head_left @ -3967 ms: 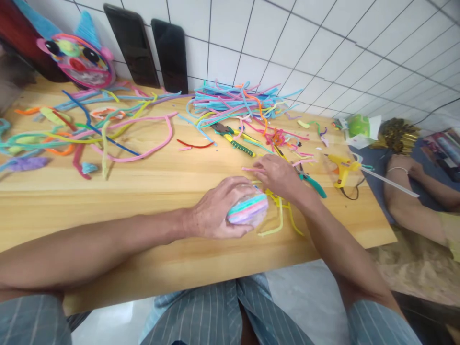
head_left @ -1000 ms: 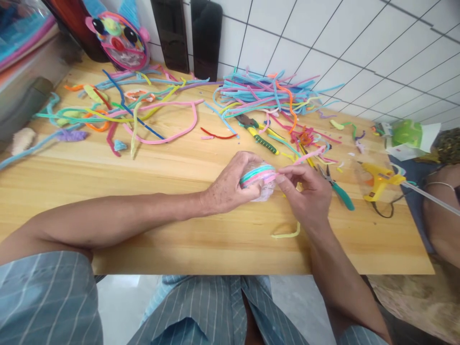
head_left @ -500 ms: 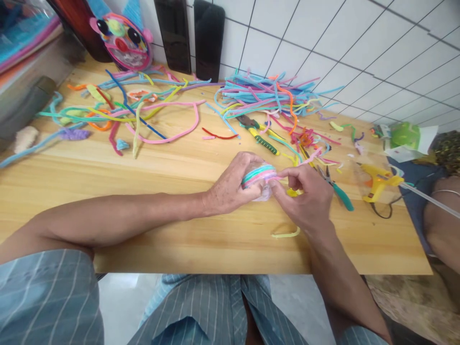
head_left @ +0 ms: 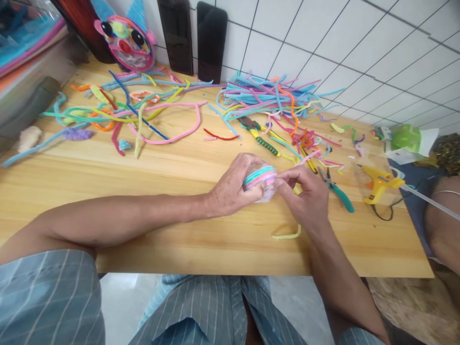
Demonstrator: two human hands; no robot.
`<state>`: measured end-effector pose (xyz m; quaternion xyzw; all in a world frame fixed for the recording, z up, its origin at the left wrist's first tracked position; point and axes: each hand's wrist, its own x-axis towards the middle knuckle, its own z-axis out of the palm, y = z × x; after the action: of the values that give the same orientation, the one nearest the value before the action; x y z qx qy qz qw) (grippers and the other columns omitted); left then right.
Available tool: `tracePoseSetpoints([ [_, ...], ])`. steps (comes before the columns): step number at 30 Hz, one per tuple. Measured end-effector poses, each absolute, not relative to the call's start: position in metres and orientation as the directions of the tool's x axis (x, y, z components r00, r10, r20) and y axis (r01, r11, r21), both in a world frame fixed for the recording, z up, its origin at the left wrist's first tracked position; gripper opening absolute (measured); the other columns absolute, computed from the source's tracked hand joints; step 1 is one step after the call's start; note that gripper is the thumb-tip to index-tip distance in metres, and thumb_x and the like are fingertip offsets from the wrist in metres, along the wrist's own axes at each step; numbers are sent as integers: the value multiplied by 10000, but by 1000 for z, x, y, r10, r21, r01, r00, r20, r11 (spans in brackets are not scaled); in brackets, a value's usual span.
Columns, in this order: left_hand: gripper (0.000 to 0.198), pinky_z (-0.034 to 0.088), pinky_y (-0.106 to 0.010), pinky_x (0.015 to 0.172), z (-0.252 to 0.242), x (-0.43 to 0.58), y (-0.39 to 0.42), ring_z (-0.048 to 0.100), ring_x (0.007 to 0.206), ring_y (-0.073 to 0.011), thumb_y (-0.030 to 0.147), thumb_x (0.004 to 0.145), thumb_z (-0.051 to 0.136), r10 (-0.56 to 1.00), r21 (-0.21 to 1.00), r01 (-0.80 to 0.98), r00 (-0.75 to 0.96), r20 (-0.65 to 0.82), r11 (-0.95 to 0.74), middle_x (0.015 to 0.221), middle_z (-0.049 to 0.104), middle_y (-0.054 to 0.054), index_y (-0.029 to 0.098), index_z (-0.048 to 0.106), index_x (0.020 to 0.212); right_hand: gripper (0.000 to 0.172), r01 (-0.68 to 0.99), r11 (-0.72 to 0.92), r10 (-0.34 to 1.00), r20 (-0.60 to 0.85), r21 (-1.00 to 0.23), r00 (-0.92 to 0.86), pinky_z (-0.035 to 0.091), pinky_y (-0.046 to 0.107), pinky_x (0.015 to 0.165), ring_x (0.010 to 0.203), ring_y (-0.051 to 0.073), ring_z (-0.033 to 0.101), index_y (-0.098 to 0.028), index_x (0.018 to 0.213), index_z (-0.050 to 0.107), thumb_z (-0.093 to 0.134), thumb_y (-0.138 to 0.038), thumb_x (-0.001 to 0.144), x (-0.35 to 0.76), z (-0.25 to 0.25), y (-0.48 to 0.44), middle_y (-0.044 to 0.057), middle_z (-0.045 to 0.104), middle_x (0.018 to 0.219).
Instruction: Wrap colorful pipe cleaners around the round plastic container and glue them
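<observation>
My left hand (head_left: 235,184) is wrapped round a small clear plastic container (head_left: 268,192) banded with teal, pink and lilac pipe cleaners. It holds the container just above the wooden table, thumb across the front. At the container's right side, my right hand (head_left: 305,191) pinches a pink pipe cleaner (head_left: 306,158), whose free end sticks out behind the fingers toward the back. Part of the container is hidden by my left fingers. A pale yellow pipe cleaner (head_left: 287,236) lies on the table below my right hand.
Behind my hands lie green-handled pliers (head_left: 266,141) and a heap of pipe cleaners (head_left: 258,98). Teal-handled pliers (head_left: 339,194) and a yellow glue gun (head_left: 379,182) are at right. A decorated face figure (head_left: 131,45) and two phones (head_left: 210,40) lean at the back. Another person's limb (head_left: 445,220) shows at far right.
My right hand has shifted slightly along the container's side, its fingers closing nearer together on the pink pipe cleaner. My left hand keeps its hold. The whole view has shifted very slightly.
</observation>
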<state>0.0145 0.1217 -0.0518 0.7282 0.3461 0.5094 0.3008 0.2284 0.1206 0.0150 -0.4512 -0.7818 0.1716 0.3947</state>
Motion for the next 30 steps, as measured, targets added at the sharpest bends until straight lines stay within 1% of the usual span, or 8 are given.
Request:
tracePoseSetpoints([
  [5, 375, 612, -502, 1104, -53, 16, 121, 669, 1241, -293, 303, 968, 676, 814, 797, 183, 213, 540, -576, 1287, 663, -123, 220, 543, 1309, 114, 587, 593, 791, 535, -552, -296, 515, 314, 635, 641, 139, 626, -276, 889, 758, 763, -205, 978, 229, 9, 119, -42, 732, 751],
  [9, 432, 600, -482, 1127, -55, 16, 121, 666, 1274, -282, 266, 938, 673, 834, 817, 182, 198, 515, -547, 1319, 651, -116, 230, 522, 1341, 110, 630, 701, 646, 672, -334, -363, 580, 333, 721, 811, 174, 729, -272, 1046, 788, 758, -175, 1004, 231, 0, 118, 13, 793, 936],
  [12, 442, 602, -462, 1117, -57, 15, 121, 670, 1268, -276, 257, 940, 669, 841, 824, 179, 185, 508, -537, 1316, 651, -116, 218, 523, 1355, 221, 671, 727, 522, 753, -147, -401, 630, 387, 823, 954, 223, 772, -281, 1176, 779, 791, -175, 982, 231, -5, 117, 57, 807, 1078],
  [14, 426, 597, -462, 1117, -58, 16, 122, 671, 1260, -277, 268, 953, 670, 831, 811, 188, 185, 524, -553, 1310, 656, -114, 222, 530, 1353, 264, 676, 733, 479, 764, -79, -431, 645, 405, 856, 964, 233, 783, -281, 1206, 763, 803, -170, 970, 229, -6, 116, 63, 813, 1095],
  [18, 398, 591, -475, 1115, -58, 17, 122, 666, 1244, -282, 285, 979, 662, 797, 768, 214, 190, 573, -603, 1298, 661, -113, 232, 532, 1352, 232, 659, 749, 474, 750, -70, -460, 661, 380, 853, 939, 226, 799, -266, 1152, 745, 808, -150, 961, 226, 0, 117, 57, 820, 1035],
  [22, 402, 594, -478, 1100, -56, 17, 122, 663, 1237, -287, 288, 978, 663, 771, 738, 225, 224, 596, -636, 1288, 662, -111, 237, 528, 1353, 176, 644, 759, 511, 697, -92, -502, 666, 377, 890, 985, 226, 815, -262, 1128, 732, 785, -169, 989, 229, 9, 117, 63, 840, 1066],
  [26, 382, 596, -478, 1101, -54, 19, 122, 659, 1240, -290, 314, 996, 654, 754, 718, 233, 235, 613, -656, 1297, 664, -121, 232, 532, 1349, 159, 644, 764, 505, 655, -36, -562, 656, 376, 863, 950, 231, 820, -250, 1102, 710, 789, -168, 992, 234, 17, 116, 62, 856, 1037],
  [30, 406, 585, -504, 1130, -52, 19, 122, 654, 1269, -302, 319, 980, 656, 778, 741, 243, 260, 572, -627, 1309, 663, -120, 242, 537, 1361, 180, 647, 762, 477, 660, 18, -581, 641, 366, 806, 874, 224, 810, -257, 1054, 687, 810, -155, 972, 234, 21, 116, 36, 851, 959],
])
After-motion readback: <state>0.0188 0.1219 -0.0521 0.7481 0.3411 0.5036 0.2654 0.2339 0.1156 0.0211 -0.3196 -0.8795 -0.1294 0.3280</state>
